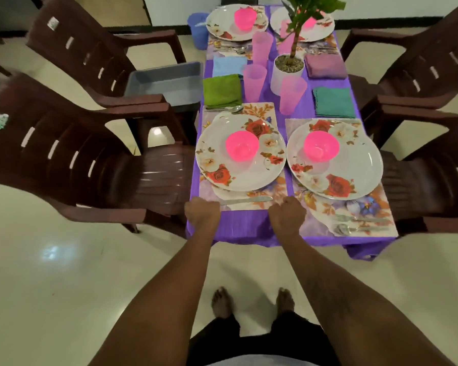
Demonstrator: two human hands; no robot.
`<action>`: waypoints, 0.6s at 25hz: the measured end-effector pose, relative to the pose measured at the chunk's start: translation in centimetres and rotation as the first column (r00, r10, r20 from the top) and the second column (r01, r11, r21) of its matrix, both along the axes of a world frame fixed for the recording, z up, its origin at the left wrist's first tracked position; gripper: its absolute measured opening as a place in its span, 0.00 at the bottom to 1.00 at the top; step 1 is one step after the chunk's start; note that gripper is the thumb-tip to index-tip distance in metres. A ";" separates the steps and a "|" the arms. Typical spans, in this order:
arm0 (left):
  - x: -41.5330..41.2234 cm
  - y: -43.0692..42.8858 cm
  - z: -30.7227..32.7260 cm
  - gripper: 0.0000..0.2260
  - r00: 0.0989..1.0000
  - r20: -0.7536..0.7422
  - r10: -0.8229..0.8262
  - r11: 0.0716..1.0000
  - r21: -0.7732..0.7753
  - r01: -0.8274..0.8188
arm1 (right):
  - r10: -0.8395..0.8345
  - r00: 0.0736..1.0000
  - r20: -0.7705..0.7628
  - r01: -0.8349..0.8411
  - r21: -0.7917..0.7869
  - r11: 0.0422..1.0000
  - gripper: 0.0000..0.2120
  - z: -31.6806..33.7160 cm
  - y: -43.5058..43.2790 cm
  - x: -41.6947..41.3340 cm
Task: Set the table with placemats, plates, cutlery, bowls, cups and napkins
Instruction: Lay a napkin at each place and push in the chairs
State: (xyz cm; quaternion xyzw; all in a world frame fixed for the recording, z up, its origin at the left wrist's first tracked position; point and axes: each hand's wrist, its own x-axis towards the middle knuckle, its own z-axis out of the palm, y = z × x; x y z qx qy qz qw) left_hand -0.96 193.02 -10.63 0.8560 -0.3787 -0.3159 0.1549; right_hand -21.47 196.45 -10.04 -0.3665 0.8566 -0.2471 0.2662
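Observation:
A purple-clothed table (243, 228) holds several place settings. On the near-left floral placemat (259, 109) sit a flowered plate (238, 178), a pink bowl (241, 146), a knife (246, 199) and a spoon (225, 109). My left hand (202, 212) grips that placemat's near-left corner and my right hand (287, 215) grips its near-right corner, with fingers curled under. The near-right plate (354, 167) carries a pink bowl (321, 146), and cutlery (360, 224) lies beside it. Pink cups (254, 81), a green napkin (221, 90) and a teal napkin (334, 101) lie beyond.
A white potted plant (287, 72) stands mid-table. Dark brown plastic chairs (64, 154) flank both sides. A grey tub (167, 80) rests on the far-left chair, with a blue bucket (197, 27) behind it. I stand on pale floor at the table's near end.

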 end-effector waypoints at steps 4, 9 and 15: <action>-0.5 -0.9 -0.2 0.22 0.994 -0.073 0.085 0.993 0.085 -0.079 | -0.278 0.954 0.113 0.272 0.071 0.960 0.23 -0.3 -0.6 0.5; 0.1 -1.6 0.5 0.23 0.962 -0.159 0.224 0.970 0.136 -0.203 | -0.279 0.954 0.109 0.262 0.148 0.954 0.25 -0.5 -1.3 0.6; 0.6 -2.5 0.7 0.21 0.912 -0.278 0.301 0.952 0.144 -0.271 | -0.277 0.956 0.099 0.255 0.192 0.948 0.26 -0.5 -1.9 0.5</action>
